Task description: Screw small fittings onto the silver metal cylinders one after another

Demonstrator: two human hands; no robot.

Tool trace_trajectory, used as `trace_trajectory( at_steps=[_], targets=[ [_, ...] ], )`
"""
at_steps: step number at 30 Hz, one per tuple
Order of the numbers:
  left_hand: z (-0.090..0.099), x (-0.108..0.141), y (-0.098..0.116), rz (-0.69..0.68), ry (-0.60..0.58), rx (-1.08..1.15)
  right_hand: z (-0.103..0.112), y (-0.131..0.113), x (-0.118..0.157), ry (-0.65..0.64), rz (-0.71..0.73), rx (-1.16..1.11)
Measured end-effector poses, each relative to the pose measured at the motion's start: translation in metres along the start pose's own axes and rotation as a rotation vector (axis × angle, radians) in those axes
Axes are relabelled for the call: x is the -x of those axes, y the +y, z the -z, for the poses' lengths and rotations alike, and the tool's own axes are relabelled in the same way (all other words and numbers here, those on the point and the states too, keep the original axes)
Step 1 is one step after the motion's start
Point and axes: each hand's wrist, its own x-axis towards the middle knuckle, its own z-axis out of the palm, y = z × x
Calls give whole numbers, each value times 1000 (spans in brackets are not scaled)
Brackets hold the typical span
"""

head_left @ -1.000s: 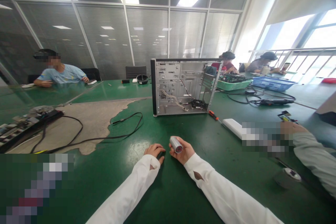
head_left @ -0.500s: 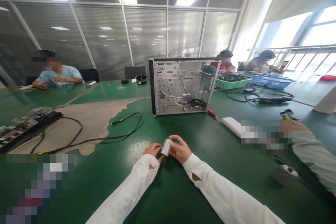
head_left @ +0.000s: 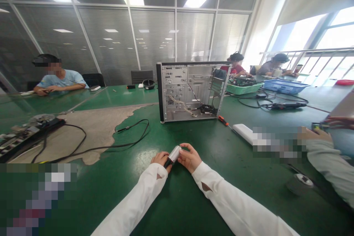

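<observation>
In the head view a small silver cylinder with a black end [head_left: 174,153] is between my two hands, tilted just above the green table. My left hand [head_left: 160,159] is closed around the black end at its lower left. With bent fingers, my right hand [head_left: 190,157] grips the silver part near its upper right end. The exact kind of this cylinder does not show. Beyond my hands an open computer case [head_left: 190,92] stands upright, with loose wires and a black fan [head_left: 208,108] inside.
An orange-handled screwdriver [head_left: 223,121] lies by a white power strip [head_left: 243,132]. Another silver cylinder [head_left: 300,184] stands at right, near a co-worker's hands [head_left: 318,134]. Left are a black cable [head_left: 132,143] and circuit boards [head_left: 30,131]. Green [head_left: 243,88] and blue baskets [head_left: 286,86] sit farther back.
The cylinder has turned in my hands, so more of its length and its black end show. At the right, a co-worker's second hand has come into view at a small part.
</observation>
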Motion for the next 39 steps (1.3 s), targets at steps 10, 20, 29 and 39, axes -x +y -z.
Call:
trace_trajectory(
  at_steps=[10, 20, 29, 39],
  targets=[
    [3, 2, 0, -30, 18, 66, 0, -3, -3, 103, -5, -141],
    [6, 5, 5, -39, 39, 85, -1, -6, -4, 152, -28, -184],
    [9, 8, 9, -63, 64, 86, 0, -9, -6, 136, -72, -187],
    [10, 9, 12, -60, 94, 79, 4, -14, -5, 65, -156, -255]
  ],
)
